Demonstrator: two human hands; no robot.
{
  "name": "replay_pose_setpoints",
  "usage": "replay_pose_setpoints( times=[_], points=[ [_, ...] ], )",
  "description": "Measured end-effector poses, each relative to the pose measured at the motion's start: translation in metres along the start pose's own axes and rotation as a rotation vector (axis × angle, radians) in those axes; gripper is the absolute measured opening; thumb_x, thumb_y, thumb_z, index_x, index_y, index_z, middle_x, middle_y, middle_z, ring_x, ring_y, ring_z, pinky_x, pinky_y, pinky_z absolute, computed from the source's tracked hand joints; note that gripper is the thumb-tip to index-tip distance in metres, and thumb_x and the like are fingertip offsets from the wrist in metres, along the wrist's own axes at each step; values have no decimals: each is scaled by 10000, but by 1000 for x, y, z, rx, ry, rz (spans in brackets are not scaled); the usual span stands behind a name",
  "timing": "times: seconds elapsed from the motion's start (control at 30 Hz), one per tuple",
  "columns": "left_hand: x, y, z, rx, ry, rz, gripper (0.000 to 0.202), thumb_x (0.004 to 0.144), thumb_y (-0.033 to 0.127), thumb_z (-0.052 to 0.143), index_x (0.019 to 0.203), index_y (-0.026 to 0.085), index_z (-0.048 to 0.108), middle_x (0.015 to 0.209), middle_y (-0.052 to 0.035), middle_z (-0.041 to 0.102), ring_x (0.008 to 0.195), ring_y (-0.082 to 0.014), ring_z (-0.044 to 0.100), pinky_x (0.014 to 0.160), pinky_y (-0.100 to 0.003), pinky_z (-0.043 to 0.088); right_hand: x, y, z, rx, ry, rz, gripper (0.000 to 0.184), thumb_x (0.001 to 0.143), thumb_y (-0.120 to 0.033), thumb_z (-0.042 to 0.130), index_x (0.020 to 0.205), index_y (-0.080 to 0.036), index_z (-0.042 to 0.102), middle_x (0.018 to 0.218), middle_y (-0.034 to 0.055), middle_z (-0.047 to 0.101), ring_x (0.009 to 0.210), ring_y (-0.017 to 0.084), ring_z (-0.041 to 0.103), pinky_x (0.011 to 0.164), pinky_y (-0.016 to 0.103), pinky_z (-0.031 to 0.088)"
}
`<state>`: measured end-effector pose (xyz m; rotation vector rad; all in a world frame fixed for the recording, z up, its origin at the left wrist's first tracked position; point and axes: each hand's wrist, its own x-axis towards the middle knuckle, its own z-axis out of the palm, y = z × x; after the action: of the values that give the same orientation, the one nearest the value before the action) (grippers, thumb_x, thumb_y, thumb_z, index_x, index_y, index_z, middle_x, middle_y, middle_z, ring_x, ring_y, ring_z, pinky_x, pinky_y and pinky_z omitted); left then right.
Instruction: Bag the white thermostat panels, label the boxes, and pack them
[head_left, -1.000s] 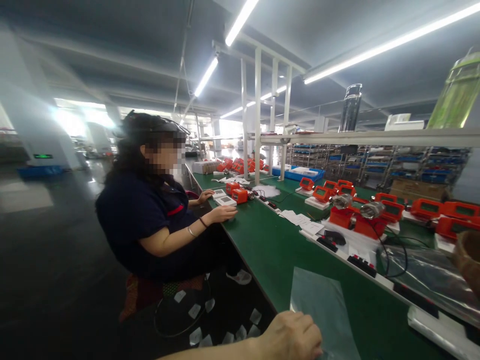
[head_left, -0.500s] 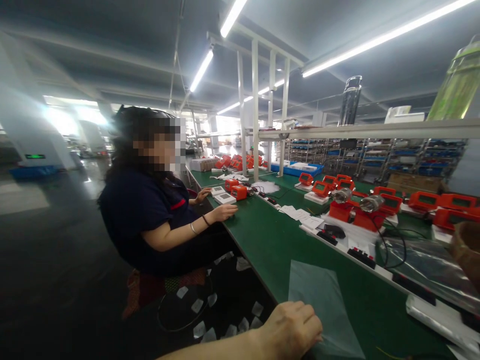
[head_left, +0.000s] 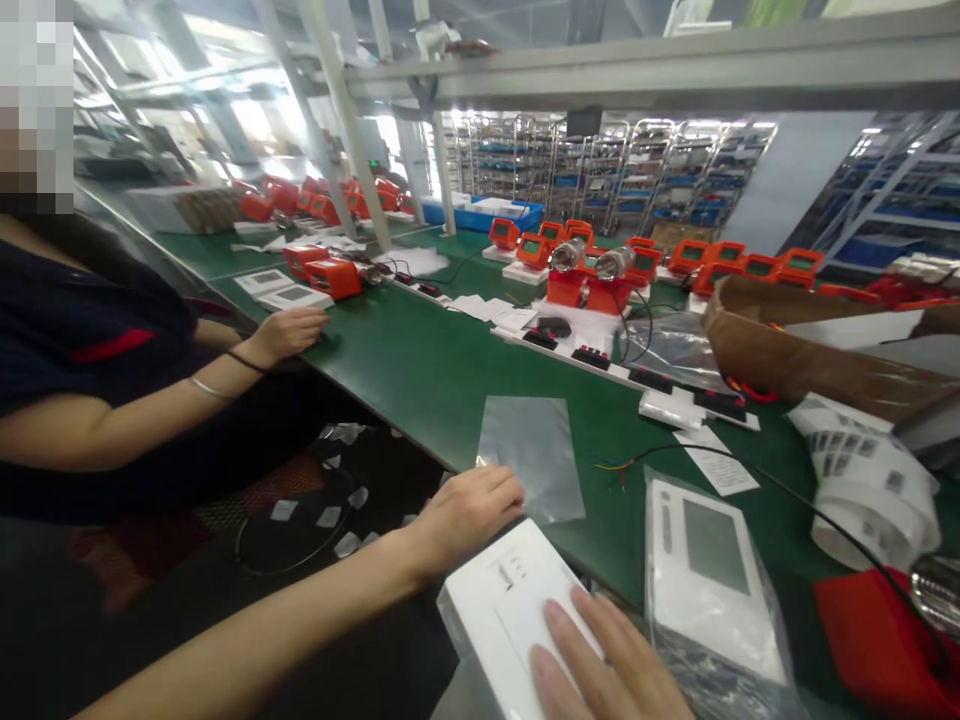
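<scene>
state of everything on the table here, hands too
clear bag, empty, flat on the table
left hand, open, fingertips on the clear bag
white unit, unbagged, at the table edge
right hand, open, flat on the white unit
bagged unit, in plastic, screen up
label roll, partly unwound

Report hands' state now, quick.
Left hand: loosely curled at edge of clear bag; grip cannot be told.
Right hand: open, flat on the white unit.
</scene>
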<state>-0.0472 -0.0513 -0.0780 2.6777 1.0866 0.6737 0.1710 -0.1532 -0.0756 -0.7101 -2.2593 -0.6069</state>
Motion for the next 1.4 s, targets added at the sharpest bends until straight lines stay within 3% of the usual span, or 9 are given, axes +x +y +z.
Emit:
replay_pose_setpoints(
  times=[0.17, 0.6, 0.77, 0.93, 1.13, 1.4],
  points=[
    [1, -1, -5, -121, -24, -49, 137, 926, 211, 483, 821, 160, 556, 774, -11, 568, 711, -138, 543, 648, -237, 429, 13, 3, 6, 26, 3, 23, 241, 940, -164, 466, 1030, -206, 686, 1073, 32, 712, 1030, 229, 658, 835, 328, 587],
    [2, 3, -16, -291, 21, -186, 99, 900, 196, 534, 821, 165, 584, 798, 13, 578, 752, -119, 556, 675, -222, 433, 6, 8, -1, -47, -125, 62, 325, 959, -161, 385, 1114, -197, 668, 1125, 45, 691, 1074, 231, 635, 865, 311, 567],
    [-5, 9, -18, -322, 45, -208, 109, 885, 115, 481, 857, 166, 573, 824, 5, 586, 767, -118, 557, 684, -222, 438, 4, -1, -3, -90, -174, 227, 343, 956, -133, 369, 1115, -187, 668, 1159, 66, 674, 1077, 279, 631, 836, 375, 576],
    [-11, 19, -23, -320, 66, -378, 150, 801, 50, 487, 847, 168, 568, 774, 23, 587, 696, -105, 551, 646, -216, 440, 9, -7, -5, -116, -231, 266, 373, 972, -140, 326, 1148, -188, 652, 1189, 60, 658, 1072, 292, 632, 825, 384, 577],
    [-11, 24, -27, -260, 145, -429, 82, 848, 137, 504, 817, 168, 574, 764, 19, 597, 689, -112, 564, 648, -236, 445, 11, -12, 2, -156, -195, 262, 350, 969, -129, 350, 1156, -172, 643, 1187, 80, 659, 1083, 308, 622, 860, 406, 549],
    [-7, 33, -31, -258, 141, -400, 108, 863, 149, 495, 812, 174, 587, 775, 18, 607, 696, -111, 568, 670, -242, 461, 16, -18, 11, -144, -120, 303, 321, 925, -91, 411, 1147, -138, 638, 1183, 122, 655, 1129, 356, 581, 874, 447, 534]
  ],
)
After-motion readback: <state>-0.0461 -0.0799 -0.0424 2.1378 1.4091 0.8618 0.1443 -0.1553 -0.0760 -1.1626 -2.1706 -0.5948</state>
